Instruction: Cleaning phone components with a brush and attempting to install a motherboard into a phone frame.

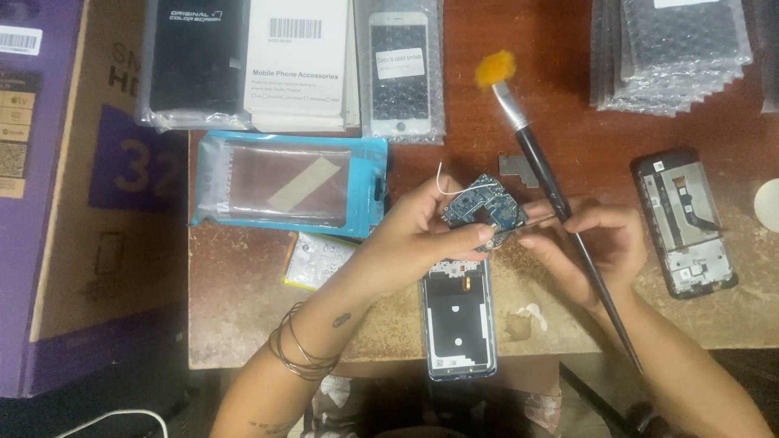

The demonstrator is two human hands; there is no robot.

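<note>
Nearest the person, at the front edge of the wooden table (243, 324), an opened phone frame (459, 318) lies flat with its inner side up. Just above the frame, both hands meet over a small blue circuit board (484, 208). The left hand (418, 235) pinches the board's near edge between thumb and fingertips, holding it tilted off the table; thin bangles sit on that wrist. The right hand (596, 243), right of the frame, touches the board's right edge with its fingertips, and a long black-handled brush (552, 191) is clamped in its closed fingers, the orange bristles pointing away from the person. Left of the frame lies a pale flat battery pack (316, 259), and beyond that a clear pouch with a blue border (292, 185). Well right of the frame rests a second stripped phone housing (686, 223). A small grey metal plate (517, 167) lies just past the board. Farthest from the frame, boxed and bubble-wrapped phone screens (292, 65) line the back, with a stack of bubble-wrap sleeves (673, 53) at the far right.
</note>
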